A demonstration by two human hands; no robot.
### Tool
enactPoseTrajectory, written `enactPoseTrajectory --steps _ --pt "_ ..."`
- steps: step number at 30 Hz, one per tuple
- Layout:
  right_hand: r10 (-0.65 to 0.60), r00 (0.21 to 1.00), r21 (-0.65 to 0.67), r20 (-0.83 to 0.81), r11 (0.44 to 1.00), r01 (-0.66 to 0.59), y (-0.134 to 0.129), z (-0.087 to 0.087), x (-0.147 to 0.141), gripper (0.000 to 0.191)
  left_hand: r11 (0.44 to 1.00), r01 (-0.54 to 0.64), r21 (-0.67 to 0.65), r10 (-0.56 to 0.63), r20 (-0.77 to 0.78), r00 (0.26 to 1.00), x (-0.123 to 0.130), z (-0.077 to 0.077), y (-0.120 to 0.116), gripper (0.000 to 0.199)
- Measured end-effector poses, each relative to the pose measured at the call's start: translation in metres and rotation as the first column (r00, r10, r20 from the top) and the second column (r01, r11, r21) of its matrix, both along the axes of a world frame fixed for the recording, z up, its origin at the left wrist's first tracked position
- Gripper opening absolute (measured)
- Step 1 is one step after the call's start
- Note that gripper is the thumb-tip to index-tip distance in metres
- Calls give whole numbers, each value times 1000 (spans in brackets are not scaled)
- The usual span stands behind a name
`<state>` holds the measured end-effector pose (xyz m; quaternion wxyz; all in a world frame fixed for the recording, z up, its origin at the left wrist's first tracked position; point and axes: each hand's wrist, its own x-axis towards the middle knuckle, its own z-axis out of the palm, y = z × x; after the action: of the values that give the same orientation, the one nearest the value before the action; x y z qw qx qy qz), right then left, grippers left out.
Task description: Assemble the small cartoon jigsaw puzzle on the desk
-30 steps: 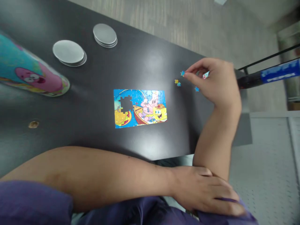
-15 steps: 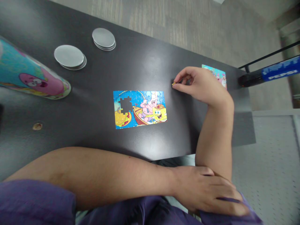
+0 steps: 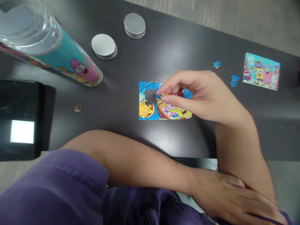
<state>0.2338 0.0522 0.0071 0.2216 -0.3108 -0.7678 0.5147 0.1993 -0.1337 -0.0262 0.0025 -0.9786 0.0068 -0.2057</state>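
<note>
In the head view we see the right hand [image 3: 206,93] over the partly built puzzle [image 3: 144,116], which lies flat on the bench [image 3: 114,103] just above centre, towards 12 o'clock. Its grip is pinched, thumb towards fingertip, on what looks like a small yellowish piece [image 3: 163,95], mostly hidden by the digits. The dark gap [image 3: 150,97] lies between 9 and 10 o'clock of the puzzle's middle, with the fingertips at its 3 o'clock side; we cannot tell whether they touch the puzzle.

To handle this well, we would keep the piece level and face up, pinched by its edges so its tabs stay clear, and match it against the burger [image 3: 145,109] at the gap's 7 o'clock and the boat [image 3: 161,110] at its 4 o'clock. Straight, light pressure seems safer than sliding, which could unseat neighbours. We would carry the palm high, since it covers the puzzle's 3 o'clock end.

The left hand [image 3: 236,195], at 4 to 5 o'clock, lies across the right forearm with fingers extended, holding no object we can see; it could steady the puzzle's border. A loose blue piece [image 3: 217,64] waits at 2 o'clock.
</note>
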Motion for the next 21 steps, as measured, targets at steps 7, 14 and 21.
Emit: enactPoseTrajectory --steps 7,14,21 --pt "-5 998 -21 -63 1000 4 -6 -19 -10 26 999 -4 46 10 -131 991 -5 13 4 110" --pt "30 998 16 -59 999 -29 -6 -26 -8 29 1000 -12 22 14 -99 995 14 1 -7 101" --pt "-25 998 40 51 999 23 -6 -13 -17 3 998 -10 63 20 -167 986 11 5 -4 102"
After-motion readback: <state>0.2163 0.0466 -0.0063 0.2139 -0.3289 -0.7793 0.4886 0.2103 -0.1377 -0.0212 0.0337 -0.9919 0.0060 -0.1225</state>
